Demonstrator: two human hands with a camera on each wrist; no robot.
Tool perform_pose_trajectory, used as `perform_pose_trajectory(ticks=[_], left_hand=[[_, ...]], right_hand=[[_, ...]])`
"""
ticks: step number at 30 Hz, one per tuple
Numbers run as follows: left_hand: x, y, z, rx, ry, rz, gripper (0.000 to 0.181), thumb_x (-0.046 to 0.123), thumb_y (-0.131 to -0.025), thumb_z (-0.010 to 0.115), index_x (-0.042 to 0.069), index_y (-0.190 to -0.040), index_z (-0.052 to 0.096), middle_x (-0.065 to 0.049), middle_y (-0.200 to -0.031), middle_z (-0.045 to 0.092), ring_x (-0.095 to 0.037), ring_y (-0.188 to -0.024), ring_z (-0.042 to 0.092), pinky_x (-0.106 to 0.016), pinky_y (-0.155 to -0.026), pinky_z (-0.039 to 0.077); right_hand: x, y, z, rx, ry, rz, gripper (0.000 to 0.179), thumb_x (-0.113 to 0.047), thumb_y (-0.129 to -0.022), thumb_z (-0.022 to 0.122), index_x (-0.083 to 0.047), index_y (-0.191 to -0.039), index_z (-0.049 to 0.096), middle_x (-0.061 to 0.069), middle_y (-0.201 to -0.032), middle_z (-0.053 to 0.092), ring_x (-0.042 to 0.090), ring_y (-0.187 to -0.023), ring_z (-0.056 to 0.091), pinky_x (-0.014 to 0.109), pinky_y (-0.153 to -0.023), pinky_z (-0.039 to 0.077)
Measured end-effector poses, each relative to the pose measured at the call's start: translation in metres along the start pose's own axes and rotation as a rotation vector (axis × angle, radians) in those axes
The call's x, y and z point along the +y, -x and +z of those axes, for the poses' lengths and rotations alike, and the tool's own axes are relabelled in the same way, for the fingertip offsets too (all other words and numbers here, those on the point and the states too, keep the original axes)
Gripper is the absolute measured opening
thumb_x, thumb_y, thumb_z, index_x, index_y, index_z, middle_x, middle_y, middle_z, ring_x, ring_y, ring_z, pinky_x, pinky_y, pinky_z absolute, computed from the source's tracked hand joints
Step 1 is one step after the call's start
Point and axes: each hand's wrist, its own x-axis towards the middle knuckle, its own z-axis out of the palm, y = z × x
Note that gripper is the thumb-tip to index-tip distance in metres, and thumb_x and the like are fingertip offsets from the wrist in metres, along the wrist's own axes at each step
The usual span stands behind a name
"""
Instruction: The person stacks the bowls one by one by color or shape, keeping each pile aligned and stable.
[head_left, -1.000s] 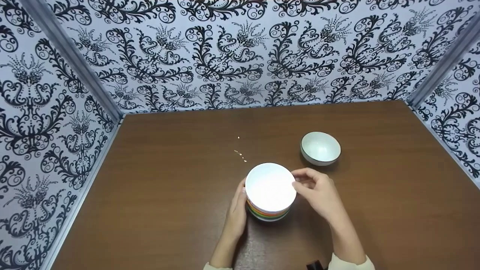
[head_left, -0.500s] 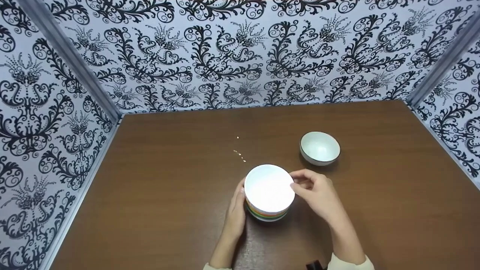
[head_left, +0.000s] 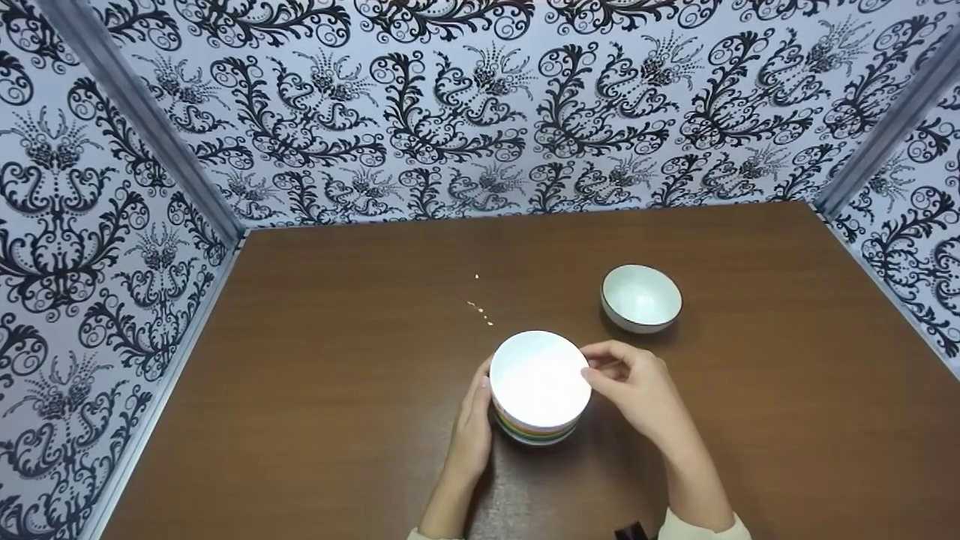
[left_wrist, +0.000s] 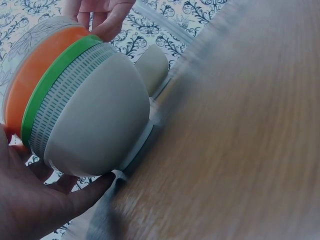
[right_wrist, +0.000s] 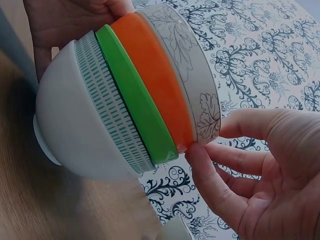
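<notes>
A stack of nested bowls stands on the table in front of me. At its bottom is a plain white bowl (right_wrist: 70, 115). Above it come a bowl with green dashes (right_wrist: 107, 102), a green bowl (right_wrist: 130, 100), an orange bowl (right_wrist: 155, 70) and, on top, a white bowl with leaf drawings (right_wrist: 175, 45). My left hand (head_left: 472, 431) holds the stack's left side, fingers curved round it in the left wrist view. At the right rim, my right hand (head_left: 637, 382) pinches the top bowl between thumb and fingers.
A single pale bowl with a dark rim (head_left: 641, 296) stands behind my right hand. Several small light crumbs (head_left: 481, 309) lie on the brown wooden table (head_left: 337, 360). Patterned walls (head_left: 487, 112) enclose the back and sides. A small black object (head_left: 631, 531) shows by my right sleeve.
</notes>
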Motion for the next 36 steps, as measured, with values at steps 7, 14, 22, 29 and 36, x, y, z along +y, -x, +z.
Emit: perform_pose_trajectory(ticks=[7,14,22,29,36], left_hand=[[-0.0007,-0.0009,-0.0005,-0.012,0.008,-0.003,0.053,0.028,-0.110,0.019,-0.001,-0.153,0.032,-0.017,-0.160,0.035,-0.032,-0.152,0.025,-0.051,-0.126,0.016],[-0.0021,-0.0012,-0.0007,-0.019,0.012,0.026,0.053,0.026,-0.110,0.019,-0.003,-0.153,0.031,-0.020,-0.159,0.035,-0.034,-0.152,0.026,-0.052,-0.126,0.017],[-0.0018,-0.0003,-0.0013,-0.047,0.026,0.072,0.052,0.025,-0.110,0.019,-0.002,-0.153,0.030,-0.020,-0.160,0.034,-0.034,-0.153,0.024,-0.053,-0.126,0.015],[-0.0027,-0.0011,-0.0014,-0.037,0.023,0.055,0.052,0.024,-0.110,0.019,-0.003,-0.153,0.031,-0.020,-0.159,0.034,-0.034,-0.153,0.024,-0.052,-0.126,0.016],[-0.0033,-0.0010,-0.0016,-0.038,0.029,0.051,0.051,0.022,-0.110,0.019,-0.003,-0.153,0.030,-0.020,-0.160,0.033,-0.035,-0.153,0.023,-0.052,-0.126,0.015]], right_hand=[[0.0003,-0.0002,-0.0006,-0.003,-0.005,-0.004,0.022,-0.007,-0.088,0.073,-0.004,-0.110,0.073,0.009,-0.096,0.073,0.010,-0.083,0.066,0.016,-0.071,0.054],[-0.0005,0.0001,-0.0012,-0.009,-0.024,0.011,0.022,-0.008,-0.088,0.073,-0.004,-0.111,0.073,0.009,-0.096,0.073,0.010,-0.082,0.066,0.017,-0.070,0.054],[-0.0017,0.0001,-0.0023,-0.016,-0.033,0.019,0.023,-0.009,-0.089,0.072,-0.005,-0.112,0.073,0.009,-0.095,0.072,0.010,-0.080,0.064,0.018,-0.067,0.054],[-0.0006,-0.0003,-0.0022,-0.014,-0.035,0.021,0.023,-0.010,-0.089,0.073,-0.005,-0.111,0.073,0.009,-0.096,0.072,0.011,-0.081,0.065,0.018,-0.067,0.054],[0.0005,-0.0005,-0.0030,-0.020,-0.045,0.023,0.023,-0.011,-0.090,0.072,-0.006,-0.112,0.073,0.009,-0.097,0.072,0.011,-0.081,0.064,0.018,-0.067,0.053]])
